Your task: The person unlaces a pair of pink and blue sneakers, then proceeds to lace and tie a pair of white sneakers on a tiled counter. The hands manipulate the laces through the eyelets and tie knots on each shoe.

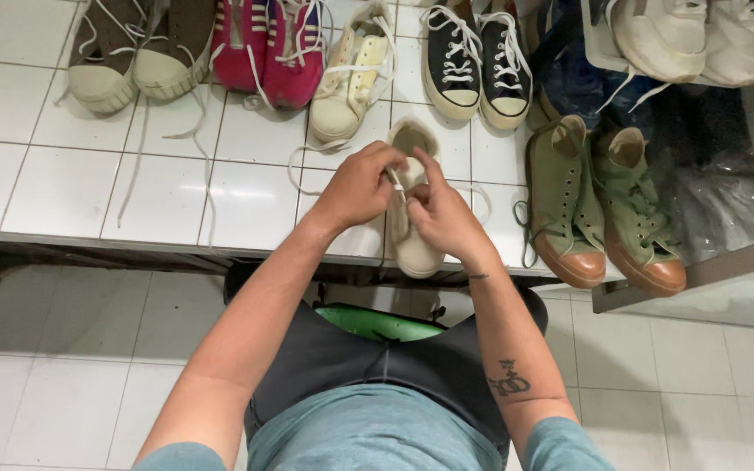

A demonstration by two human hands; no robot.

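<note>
Directly beneath both hands [399,196]: cream shoe [414,249].

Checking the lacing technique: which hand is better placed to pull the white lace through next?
Probably the left hand: its fingertips pinch the white lace over the cream shoe, while the right hand steadies the shoe.

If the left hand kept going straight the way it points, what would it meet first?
Probably the cream shoe lying beyond the white shoe that the left hand already touches; depth is unclear.
</note>
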